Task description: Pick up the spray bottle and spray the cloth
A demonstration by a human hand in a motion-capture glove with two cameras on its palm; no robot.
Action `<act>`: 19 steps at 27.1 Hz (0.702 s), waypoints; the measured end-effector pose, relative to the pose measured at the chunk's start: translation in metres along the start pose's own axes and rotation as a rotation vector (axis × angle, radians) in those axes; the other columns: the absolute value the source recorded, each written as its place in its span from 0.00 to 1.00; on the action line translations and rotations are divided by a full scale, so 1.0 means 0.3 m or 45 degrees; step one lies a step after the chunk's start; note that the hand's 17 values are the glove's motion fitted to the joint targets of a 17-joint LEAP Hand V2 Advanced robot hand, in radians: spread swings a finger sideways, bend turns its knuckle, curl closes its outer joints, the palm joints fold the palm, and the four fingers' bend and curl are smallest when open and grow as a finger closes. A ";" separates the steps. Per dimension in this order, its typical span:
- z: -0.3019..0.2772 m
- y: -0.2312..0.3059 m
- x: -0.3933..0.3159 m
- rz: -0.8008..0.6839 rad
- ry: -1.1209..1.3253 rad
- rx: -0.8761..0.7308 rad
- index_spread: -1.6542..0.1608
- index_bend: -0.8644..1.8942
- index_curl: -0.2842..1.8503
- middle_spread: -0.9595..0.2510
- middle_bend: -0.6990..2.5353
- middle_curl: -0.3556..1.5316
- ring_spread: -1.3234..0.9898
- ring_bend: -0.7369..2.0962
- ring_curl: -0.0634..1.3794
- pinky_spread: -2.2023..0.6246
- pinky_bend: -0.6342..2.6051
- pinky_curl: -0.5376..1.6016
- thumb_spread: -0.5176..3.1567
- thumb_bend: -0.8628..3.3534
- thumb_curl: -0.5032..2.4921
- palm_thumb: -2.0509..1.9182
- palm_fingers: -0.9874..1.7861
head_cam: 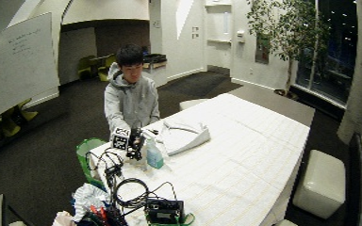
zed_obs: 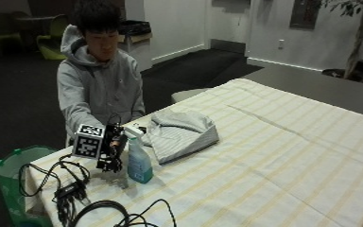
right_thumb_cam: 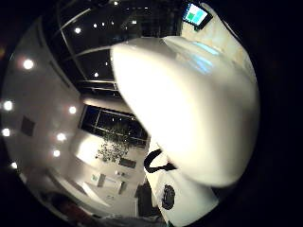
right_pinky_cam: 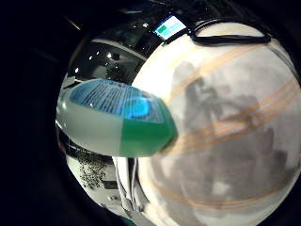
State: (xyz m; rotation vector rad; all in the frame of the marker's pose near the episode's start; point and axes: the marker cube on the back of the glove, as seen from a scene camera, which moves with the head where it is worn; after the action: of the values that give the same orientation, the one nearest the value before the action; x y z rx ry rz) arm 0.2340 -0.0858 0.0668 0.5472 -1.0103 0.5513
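Teal spray bottle (zed_obs: 139,163), grey striped cloth (zed_obs: 180,134), cream yellow-striped tablecloth (zed_obs: 276,156).

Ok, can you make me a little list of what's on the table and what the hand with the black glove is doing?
table cover: pale striped tablecloth
spray bottle: upright near the person's edge of the table, blue-green liquid inside
cloth: grey, folded in a heap, lying just behind the bottle
gloved right hand: right beside the bottle, at its upper part
grip: cannot tell whether the fingers hold the bottle
cables: black, lying on the tablecloth in front of the bottle
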 end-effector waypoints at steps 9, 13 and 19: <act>0.033 -0.031 0.033 0.042 -0.006 -0.022 0.76 0.36 0.22 0.84 0.30 0.37 0.60 0.40 0.24 0.86 0.35 0.41 0.41 0.20 0.31 0.70 0.39; 0.054 -0.043 0.054 0.058 -0.012 -0.028 0.76 0.36 0.22 0.83 0.31 0.37 0.60 0.41 0.25 0.86 0.35 0.41 0.41 0.20 0.31 0.70 0.42; 0.079 -0.046 0.080 0.062 -0.043 -0.024 0.77 0.37 0.23 0.80 0.31 0.38 0.59 0.43 0.25 0.85 0.35 0.41 0.40 0.20 0.31 0.71 0.48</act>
State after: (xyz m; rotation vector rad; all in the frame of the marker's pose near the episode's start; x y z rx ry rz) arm 0.2382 -0.1072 0.0960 0.5176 -1.0621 0.5766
